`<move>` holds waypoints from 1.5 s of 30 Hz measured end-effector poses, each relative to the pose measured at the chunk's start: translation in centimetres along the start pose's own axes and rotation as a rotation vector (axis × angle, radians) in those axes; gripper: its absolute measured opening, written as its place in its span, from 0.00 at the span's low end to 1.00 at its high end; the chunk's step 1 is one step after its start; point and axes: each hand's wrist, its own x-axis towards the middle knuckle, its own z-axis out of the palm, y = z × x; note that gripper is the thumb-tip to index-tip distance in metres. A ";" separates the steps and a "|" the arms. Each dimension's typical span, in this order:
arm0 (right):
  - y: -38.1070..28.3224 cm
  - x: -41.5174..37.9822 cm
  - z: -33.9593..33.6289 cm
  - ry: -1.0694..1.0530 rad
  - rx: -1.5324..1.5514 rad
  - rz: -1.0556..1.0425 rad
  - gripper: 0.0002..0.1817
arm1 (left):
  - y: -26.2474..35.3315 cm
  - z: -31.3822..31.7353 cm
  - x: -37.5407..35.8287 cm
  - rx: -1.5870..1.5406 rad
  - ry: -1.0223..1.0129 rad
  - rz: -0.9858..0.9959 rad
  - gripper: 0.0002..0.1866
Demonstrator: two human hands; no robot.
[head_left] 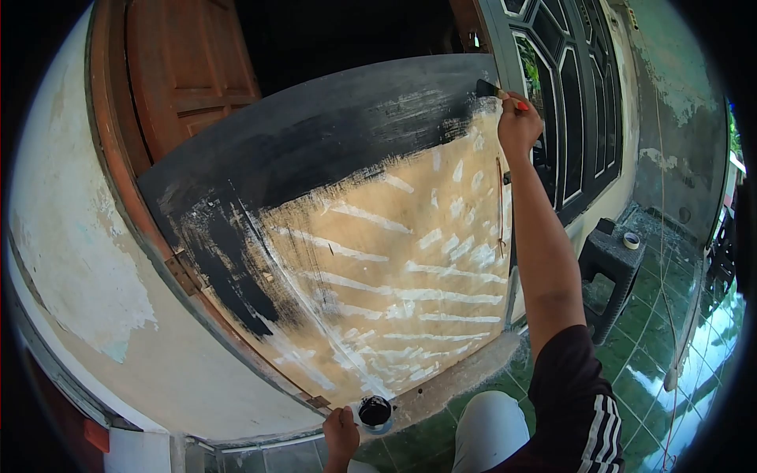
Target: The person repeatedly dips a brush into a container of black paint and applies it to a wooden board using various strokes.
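Observation:
My right hand [520, 124] is closed around the handle of a paintbrush [489, 89], its dark bristles against the upper right corner of a wooden panel [441, 252]. Black paint covers the panel's top and part of its left side; the rest is bare tan wood with white filler strokes. Low down, my left hand [341, 433] grips a small cup of black paint [374, 413] by its side, below the panel's bottom edge. Some of the left fingers are hidden by the cup.
A brown wooden door [189, 63] stands behind the panel at left. Right of the panel is a dark window grille [568, 94]. A black plastic stool [611, 256] bears a roll of tape [631, 240] on green floor tiles [643, 359]. A peeling wall [71, 260] flanks the left.

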 end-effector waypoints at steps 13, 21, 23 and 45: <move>-8.6 -5.9 0.9 -0.442 0.740 0.350 0.08 | 0.1 2.2 0.6 0.024 -0.030 0.034 0.20; 4.2 4.7 -0.5 -0.174 0.416 0.292 0.09 | 0.3 2.9 0.7 0.044 -0.035 0.014 0.20; 3.3 6.3 -1.4 -0.090 0.307 0.177 0.08 | -1.4 3.2 0.8 -0.002 -0.039 0.004 0.20; 6.3 6.0 -7.0 -0.650 -0.255 -0.522 0.11 | -7.6 5.9 0.9 0.440 0.037 0.708 0.13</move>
